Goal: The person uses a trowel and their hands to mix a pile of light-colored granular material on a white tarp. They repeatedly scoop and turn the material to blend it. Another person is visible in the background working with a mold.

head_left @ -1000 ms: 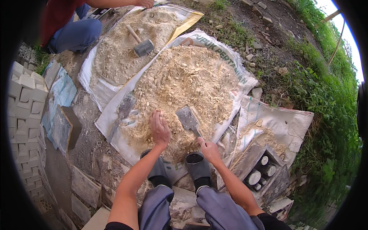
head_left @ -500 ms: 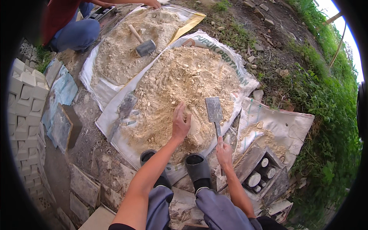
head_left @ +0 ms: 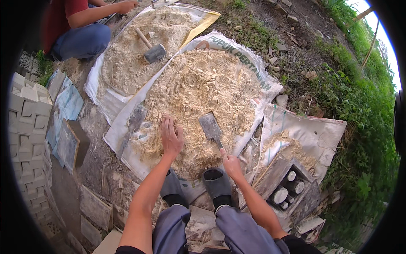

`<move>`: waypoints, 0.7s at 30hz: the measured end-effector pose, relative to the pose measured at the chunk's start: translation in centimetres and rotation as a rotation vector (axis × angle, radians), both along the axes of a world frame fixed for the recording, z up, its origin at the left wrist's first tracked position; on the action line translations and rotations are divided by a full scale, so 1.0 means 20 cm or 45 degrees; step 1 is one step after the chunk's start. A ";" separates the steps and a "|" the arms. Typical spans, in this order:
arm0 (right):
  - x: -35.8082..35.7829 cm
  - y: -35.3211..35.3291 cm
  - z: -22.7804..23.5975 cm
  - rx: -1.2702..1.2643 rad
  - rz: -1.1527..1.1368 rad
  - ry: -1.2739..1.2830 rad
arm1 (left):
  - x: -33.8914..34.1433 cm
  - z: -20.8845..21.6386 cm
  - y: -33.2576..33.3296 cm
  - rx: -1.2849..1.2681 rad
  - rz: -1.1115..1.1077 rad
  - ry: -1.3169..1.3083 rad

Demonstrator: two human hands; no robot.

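Note:
A heap of pale, crumbly sand-like material (head_left: 211,82) with small lumps lies on a white woven sack (head_left: 113,142) just beyond my feet. My left hand (head_left: 172,137) rests on the near left part of the heap, palm down, its fingers stretched out and holding nothing. In my right hand (head_left: 230,163) is the handle of a flat trowel (head_left: 209,125) with a rectangular, dust-coated metal blade. The blade points away and to the left, over the middle of the heap. From this view I cannot tell whether it touches the material.
A mallet (head_left: 154,53) lies on a second heap farther left, near a crouching person (head_left: 84,38). Stacked pale blocks (head_left: 29,122) line the left side. At the right are a mould box with round cores (head_left: 284,188), another sack (head_left: 313,131) and green plants (head_left: 359,127).
My left hand has shifted left across the heap. My right hand has brought the trowel left and nearer to me, over the middle. The other person's hand has drawn back left.

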State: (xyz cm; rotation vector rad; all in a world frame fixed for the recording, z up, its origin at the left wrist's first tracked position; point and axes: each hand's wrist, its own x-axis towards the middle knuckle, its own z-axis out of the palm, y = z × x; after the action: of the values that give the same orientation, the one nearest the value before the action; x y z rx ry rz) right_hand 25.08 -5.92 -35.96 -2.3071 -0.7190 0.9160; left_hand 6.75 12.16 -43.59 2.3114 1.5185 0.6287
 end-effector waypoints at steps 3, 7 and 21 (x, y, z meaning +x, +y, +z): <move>0.00 -0.05 -0.06 -0.170 0.047 0.022 | 0.01 0.05 -0.08 -0.115 -0.090 -0.116; 0.04 -0.01 0.07 -0.036 -0.042 0.116 | 0.02 0.08 -0.18 -0.185 -0.271 -0.256; -0.06 -0.07 0.00 -0.302 0.109 0.065 | 0.02 0.04 -0.18 -0.245 -0.112 -0.494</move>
State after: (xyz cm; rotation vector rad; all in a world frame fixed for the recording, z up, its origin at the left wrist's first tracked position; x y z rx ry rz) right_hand 23.96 -7.22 -35.99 -2.4630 -0.7256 1.1496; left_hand 7.21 8.57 -42.86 1.9614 1.2327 0.8120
